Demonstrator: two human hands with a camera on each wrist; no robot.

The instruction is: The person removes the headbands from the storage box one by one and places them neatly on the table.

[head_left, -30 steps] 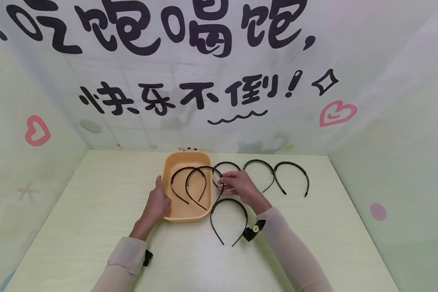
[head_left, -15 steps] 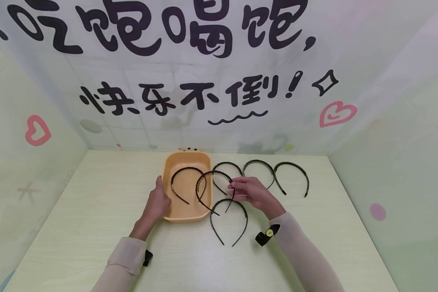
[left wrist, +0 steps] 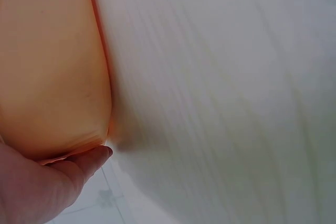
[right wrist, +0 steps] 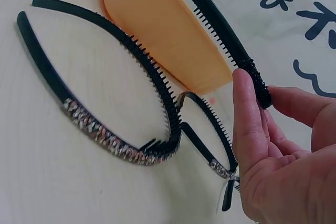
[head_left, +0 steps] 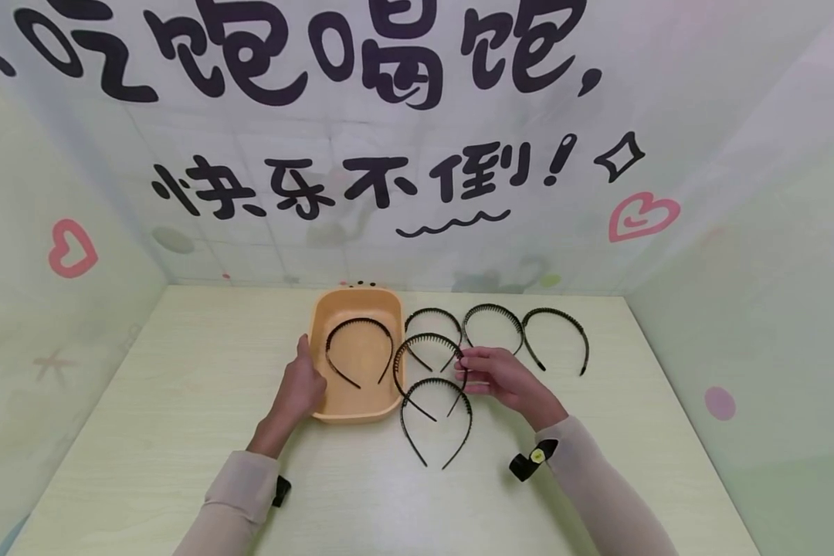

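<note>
My left hand grips the left wall of an orange tray; in the left wrist view, its fingers curl at the tray's rim. Inside the tray lies a black toothed headband. Just right of the tray, my right hand pinches another black headband by its right side. In the right wrist view, thumb and fingers close on this headband at a studded part. Beneath it, a glittery headband lies on the table, the front headband in the head view.
Along the back lie three more headbands: one beside the tray, a middle headband and a right-hand headband. A printed wall rises behind the pale table, with side walls left and right.
My right hand has moved right and nearer the front, carrying the pinched headband from over the tray to its right side. The left hand and tray stay still.
</note>
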